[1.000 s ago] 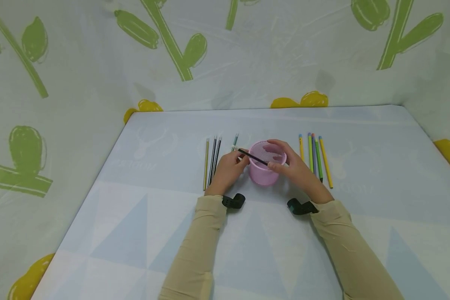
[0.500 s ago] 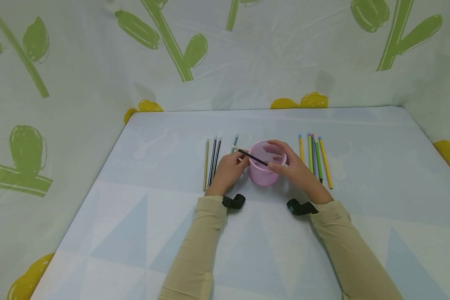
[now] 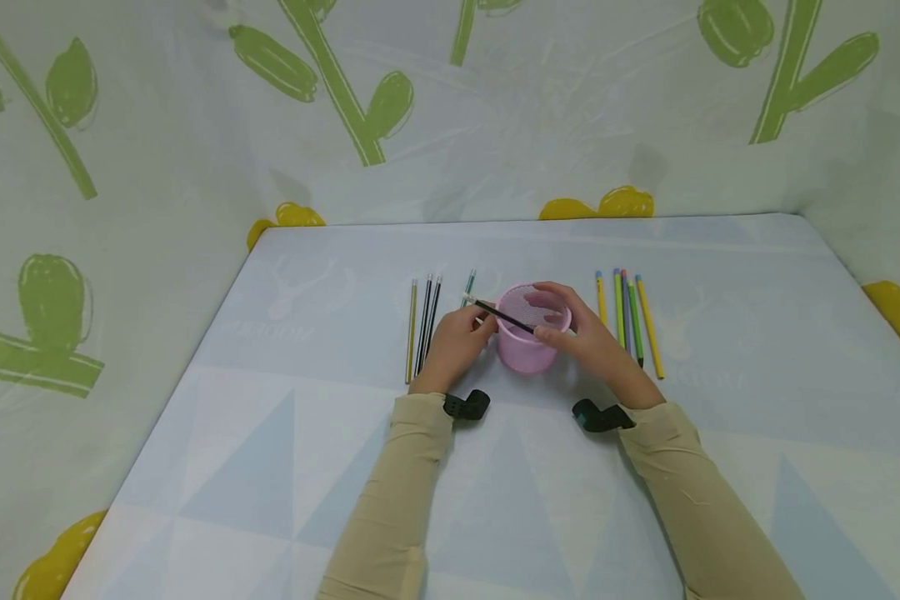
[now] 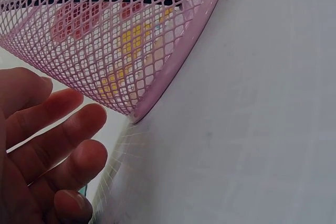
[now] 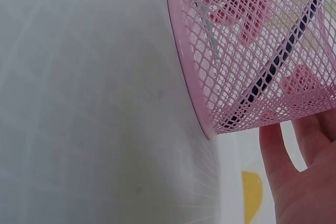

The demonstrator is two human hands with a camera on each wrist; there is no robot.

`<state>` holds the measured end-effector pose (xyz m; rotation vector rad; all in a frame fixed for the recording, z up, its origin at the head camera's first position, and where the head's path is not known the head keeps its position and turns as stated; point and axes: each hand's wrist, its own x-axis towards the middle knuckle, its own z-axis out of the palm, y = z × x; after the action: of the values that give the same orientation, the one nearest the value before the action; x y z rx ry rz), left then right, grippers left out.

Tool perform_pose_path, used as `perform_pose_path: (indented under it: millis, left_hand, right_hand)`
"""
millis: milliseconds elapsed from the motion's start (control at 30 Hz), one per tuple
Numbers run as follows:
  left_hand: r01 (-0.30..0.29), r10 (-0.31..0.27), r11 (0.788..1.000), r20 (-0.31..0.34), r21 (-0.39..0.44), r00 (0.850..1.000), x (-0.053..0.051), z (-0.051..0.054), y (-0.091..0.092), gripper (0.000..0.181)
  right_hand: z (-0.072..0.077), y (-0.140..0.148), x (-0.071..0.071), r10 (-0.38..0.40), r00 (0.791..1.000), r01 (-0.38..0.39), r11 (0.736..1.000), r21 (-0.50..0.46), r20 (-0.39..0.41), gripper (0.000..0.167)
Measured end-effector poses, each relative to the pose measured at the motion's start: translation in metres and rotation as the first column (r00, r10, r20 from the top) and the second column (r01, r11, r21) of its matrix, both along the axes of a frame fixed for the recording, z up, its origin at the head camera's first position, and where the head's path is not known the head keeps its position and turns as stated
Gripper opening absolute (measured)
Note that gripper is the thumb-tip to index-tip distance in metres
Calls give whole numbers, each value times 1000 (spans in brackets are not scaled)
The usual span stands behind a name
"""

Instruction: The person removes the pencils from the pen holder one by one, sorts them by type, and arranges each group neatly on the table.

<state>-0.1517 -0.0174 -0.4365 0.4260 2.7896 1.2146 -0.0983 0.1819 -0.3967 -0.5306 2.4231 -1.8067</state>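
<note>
A pink mesh pen holder [image 3: 527,354] stands upright on the table between both hands. A black pencil with a white end [image 3: 495,312] leans in it, its upper end sticking out leftward over the rim. Through the mesh in the right wrist view, the pencil [image 5: 269,72] slants down to the base. My right hand [image 3: 588,333] grips the holder's right side, thumb at the near rim and fingers around the far side. My left hand [image 3: 457,342] is at the holder's left, below the pencil's protruding end; in the left wrist view its fingers [image 4: 86,163] are loosely bent and hold nothing.
Left of the holder lie several pencils, gold [image 3: 412,333] and black [image 3: 424,329], with a teal pencil [image 3: 470,282] behind the left hand. On the right lie several more, including green [image 3: 636,325] and yellow [image 3: 650,329] ones. A patterned sheet [image 3: 450,108] hangs behind the table.
</note>
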Motion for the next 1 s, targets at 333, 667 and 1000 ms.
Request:
perform_pose_path:
  millis: [333, 667, 1000]
  left_hand:
    - [5, -5, 1000, -2, -12, 1000, -1, 0, 1, 25]
    - [5, -5, 1000, -3, -8, 1000, -1, 0, 2, 24]
    - [8, -8, 1000, -14, -6, 1000, -1, -1, 1, 24]
  right_hand:
    - [-26, 8, -13, -1, 999, 1, 1000, 0, -46, 53]
    - [-1, 1, 0, 5, 1000, -6, 1000, -25, -23, 53]
    - [3, -1, 2, 2, 1000, -2, 1000, -6, -6, 53]
